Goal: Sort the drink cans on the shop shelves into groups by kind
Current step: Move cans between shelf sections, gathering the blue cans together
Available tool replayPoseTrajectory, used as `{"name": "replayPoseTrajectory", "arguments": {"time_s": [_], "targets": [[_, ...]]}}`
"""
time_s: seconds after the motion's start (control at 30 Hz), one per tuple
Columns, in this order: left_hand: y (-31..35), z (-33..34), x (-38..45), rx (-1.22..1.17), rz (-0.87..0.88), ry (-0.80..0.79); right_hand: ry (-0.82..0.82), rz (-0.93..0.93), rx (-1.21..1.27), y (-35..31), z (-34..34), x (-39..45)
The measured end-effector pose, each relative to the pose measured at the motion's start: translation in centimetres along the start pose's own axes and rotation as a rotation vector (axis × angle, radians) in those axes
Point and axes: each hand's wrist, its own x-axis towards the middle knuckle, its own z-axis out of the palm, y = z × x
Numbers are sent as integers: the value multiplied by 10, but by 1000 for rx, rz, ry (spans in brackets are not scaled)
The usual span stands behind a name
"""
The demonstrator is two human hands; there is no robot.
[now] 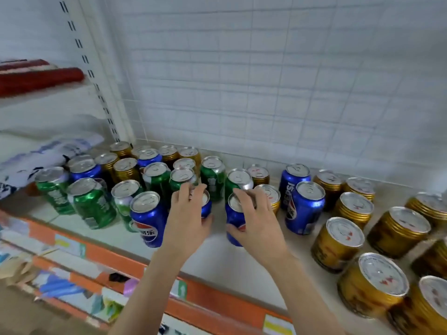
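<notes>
We have each hand clamped on one blue can at the shelf [242, 257] front: left hand [187, 220] on the left blue can [206, 207], right hand [254, 213] on the right blue can [234, 220]. Step: grouping blues. Next, we judge, set both beside the blue pair [303, 206], clear of the gold cans [338, 243].

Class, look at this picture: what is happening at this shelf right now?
A person is sorting drink cans on a shop shelf. Each hand grips a blue can from above: the left hand on one blue can, the right hand on another blue can. Green cans cluster to the left, mixed with a few blue and gold ones behind. Two more blue cans stand to the right, and gold cans fill the right end. Sorting looks unfinished.
</notes>
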Motion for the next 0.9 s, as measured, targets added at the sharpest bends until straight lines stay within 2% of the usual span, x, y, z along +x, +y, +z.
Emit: {"name": "replayPoseTrajectory", "arguments": {"time_s": [0.13,0.27,0.4,0.53,0.7,0.9], "targets": [[-5,4,-5,-158,123,44,159,154,130,-11,17,-9],[-13,1,-16,-357,2,70,216,308,194,-20,20,-10],[-28,0,-19,-519,-108,18,194,342,133,-25,19,-9],[-29,3,-19,-596,-87,-43,193,381,138,-32,16,-20],[-25,4,-22,-626,-85,-40,168,364,164,-38,4,-58],[10,-9,-55,-747,-113,-66,222,349,259,-30,-31,-123]]}}
